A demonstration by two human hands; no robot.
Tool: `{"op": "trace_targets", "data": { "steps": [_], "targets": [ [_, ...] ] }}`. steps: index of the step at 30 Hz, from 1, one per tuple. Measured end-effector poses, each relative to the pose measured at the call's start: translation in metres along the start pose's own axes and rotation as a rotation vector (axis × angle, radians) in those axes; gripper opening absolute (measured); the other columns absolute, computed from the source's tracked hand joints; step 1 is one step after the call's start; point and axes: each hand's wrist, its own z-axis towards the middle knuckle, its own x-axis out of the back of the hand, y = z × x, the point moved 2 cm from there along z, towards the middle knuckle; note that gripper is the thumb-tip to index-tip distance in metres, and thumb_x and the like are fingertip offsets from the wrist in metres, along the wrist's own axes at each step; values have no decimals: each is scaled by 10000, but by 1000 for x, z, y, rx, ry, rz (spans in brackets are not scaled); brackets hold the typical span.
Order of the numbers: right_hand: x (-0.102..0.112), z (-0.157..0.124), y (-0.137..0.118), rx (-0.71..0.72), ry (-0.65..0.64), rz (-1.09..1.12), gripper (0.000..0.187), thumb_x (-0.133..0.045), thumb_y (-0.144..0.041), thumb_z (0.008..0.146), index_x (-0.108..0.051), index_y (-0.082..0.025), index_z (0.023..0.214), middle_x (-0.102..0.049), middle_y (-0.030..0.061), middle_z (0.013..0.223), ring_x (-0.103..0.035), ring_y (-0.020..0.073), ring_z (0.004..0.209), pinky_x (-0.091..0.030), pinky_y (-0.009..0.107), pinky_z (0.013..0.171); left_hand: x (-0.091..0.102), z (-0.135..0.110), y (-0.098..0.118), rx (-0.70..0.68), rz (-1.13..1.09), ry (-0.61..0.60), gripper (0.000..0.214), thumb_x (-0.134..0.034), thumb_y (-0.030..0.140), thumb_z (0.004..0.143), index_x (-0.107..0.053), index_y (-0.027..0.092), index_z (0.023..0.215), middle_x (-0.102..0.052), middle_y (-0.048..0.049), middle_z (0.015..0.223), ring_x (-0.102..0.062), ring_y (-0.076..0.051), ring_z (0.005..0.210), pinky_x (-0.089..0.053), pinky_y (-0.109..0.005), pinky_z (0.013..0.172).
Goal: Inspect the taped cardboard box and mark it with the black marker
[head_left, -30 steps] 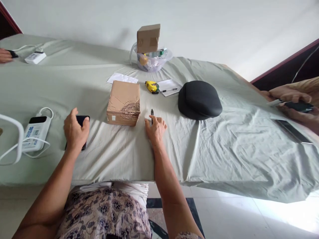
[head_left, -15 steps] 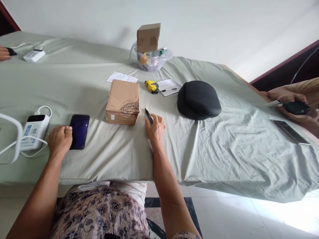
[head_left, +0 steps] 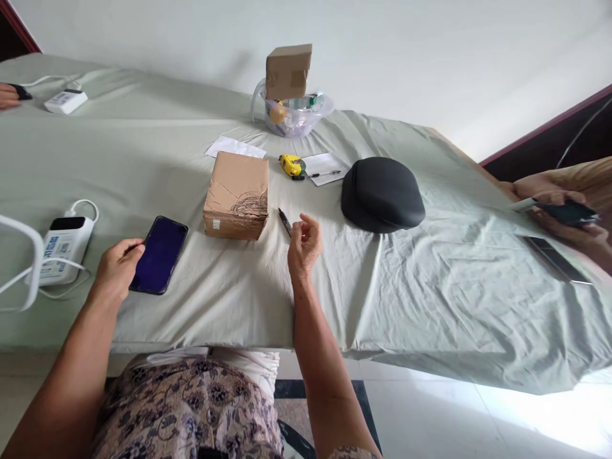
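My left hand [head_left: 117,264] is closed on the left edge of a smartphone [head_left: 160,255] with a dark screen, which is tilted slightly over the cloth. To the right of the cardboard box, my right hand [head_left: 305,245] is loosely curled, fingers apart, with nothing visible in it. Just left of its fingers lies a black marker [head_left: 284,221], apart from the grip. Between the two hands sits the cardboard box [head_left: 239,188], its front corner covered in dark scribbled lines.
A white power bank [head_left: 67,252] with cables lies at left. Behind are a yellow tape measure [head_left: 291,166], paper with a pen [head_left: 329,162], and a plastic basket [head_left: 299,121] bearing another box [head_left: 288,71]. A black case [head_left: 382,194] stands right; another person's hands [head_left: 568,204] hold a dark object.
My left hand has taken hold of the phone, raising and shifting it to the right. My right hand has come off the marker and turned, its fingers curling.
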Motion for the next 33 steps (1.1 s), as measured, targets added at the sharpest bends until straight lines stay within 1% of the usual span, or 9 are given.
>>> {"op": "trace_targets", "data": {
  "steps": [3, 8, 10, 14, 17, 19, 24, 29, 33],
  "targets": [
    [-3, -5, -8, -52, -102, 169, 255, -587, -459, 897, -615, -231, 1008, -575, -45, 717, -544, 101, 630, -482, 262, 619, 2, -16, 12, 180, -223, -58, 388, -734, 332, 485, -690, 150, 825, -646, 32, 634, -533, -109, 612, -409, -202, 575],
    [-7, -15, -23, -155, -478, 360, 381, -628, -596, 877, -609, -216, 848, -585, -42, 633, -526, 85, 534, -436, 234, 523, 2, -38, 27, 178, -386, -129, 535, -867, 343, 399, -668, 162, 861, -635, 40, 634, -517, -87, 560, -412, -175, 501],
    [-10, -19, -26, -221, -742, 409, 431, -679, -634, 834, -613, -212, 894, -608, -39, 657, -556, 87, 547, -420, 217, 495, -5, -47, 28, 198, -462, -190, 555, -909, 362, 401, -666, 173, 863, -629, 38, 632, -521, -90, 539, -426, -180, 481],
    [-14, -35, -29, -411, -1440, 393, 700, -830, -553, 737, -532, -231, 1283, -718, -3, 858, -657, 104, 660, -461, 189, 514, -37, -67, 34, 187, -633, -341, 520, -941, 413, 495, -681, 187, 884, -641, 22, 686, -549, -94, 562, -450, -186, 507],
    [-16, -47, -28, -516, -1738, 320, 814, -894, -493, 674, -490, -217, 1325, -744, 21, 914, -689, 118, 719, -499, 188, 548, -66, -80, 41, 142, -735, -413, 471, -938, 404, 561, -680, 192, 893, -609, 35, 693, -532, -82, 570, -434, -178, 525],
    [-16, -50, -26, -536, -1784, 269, 702, -909, -484, 644, -563, -188, 1178, -742, 26, 887, -691, 127, 733, -514, 196, 564, -83, -84, 47, 114, -778, -457, 444, -933, 405, 585, -678, 195, 880, -604, 35, 697, -528, -82, 579, -431, -183, 539],
    [-14, -45, -22, -460, -1719, 153, 445, -890, -479, 639, -639, -160, 821, -716, 12, 753, -634, 119, 655, -515, 227, 576, -108, -87, 55, 58, -821, -505, 408, -918, 420, 616, -685, 205, 874, -640, 17, 747, -569, -111, 647, -460, -213, 598],
    [-12, -41, -19, -376, -1664, 13, 367, -796, -476, 750, -664, -141, 679, -686, 13, 642, -600, 103, 591, -462, 212, 538, -114, -89, 56, 22, -824, -518, 379, -904, 414, 651, -695, 209, 891, -660, 10, 795, -598, -117, 714, -479, -218, 661],
    [-14, -43, -20, -392, -1648, 48, 368, -800, -480, 755, -645, -149, 709, -682, 4, 646, -612, 101, 598, -469, 211, 560, -112, -89, 54, 37, -832, -508, 392, -904, 410, 641, -684, 204, 891, -657, 16, 770, -585, -114, 679, -465, -222, 635]
  ]
}}
